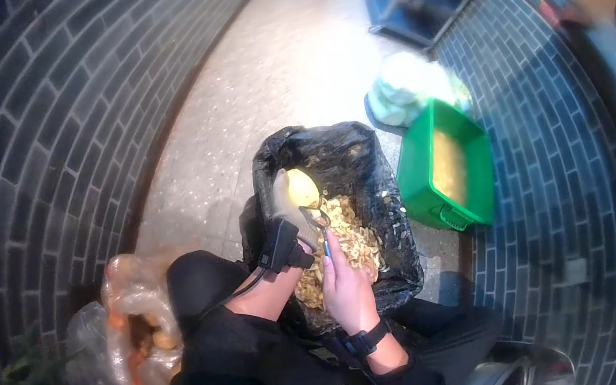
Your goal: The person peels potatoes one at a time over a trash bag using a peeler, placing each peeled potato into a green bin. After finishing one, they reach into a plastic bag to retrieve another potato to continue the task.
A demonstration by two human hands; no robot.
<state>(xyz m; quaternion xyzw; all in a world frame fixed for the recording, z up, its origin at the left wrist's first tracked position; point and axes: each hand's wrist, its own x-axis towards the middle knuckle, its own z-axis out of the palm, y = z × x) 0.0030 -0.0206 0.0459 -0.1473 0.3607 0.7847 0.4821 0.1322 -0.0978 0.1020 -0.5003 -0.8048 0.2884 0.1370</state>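
Note:
My left hand (284, 200), which looks to be in a pale glove, is closed around a peeled yellow potato (303, 187) over the bin. In my right hand (350, 286) is a peeler (317, 219), its blue handle partly hidden by my fingers. The peeler's head is just below the potato; whether it touches cannot be made out. Beneath both hands, a container lined with a black plastic bag (349, 150) holds a heap of peelings (349, 226).
To the right stands a green tub (417, 176) with cloudy yellowish contents. Behind it is a pale plastic bag (415, 85). At left, an open clear bag (137, 298) holds potatoes (164, 339). Tiled walls flank the floor, and a metal rack (419, 0) stands farther back.

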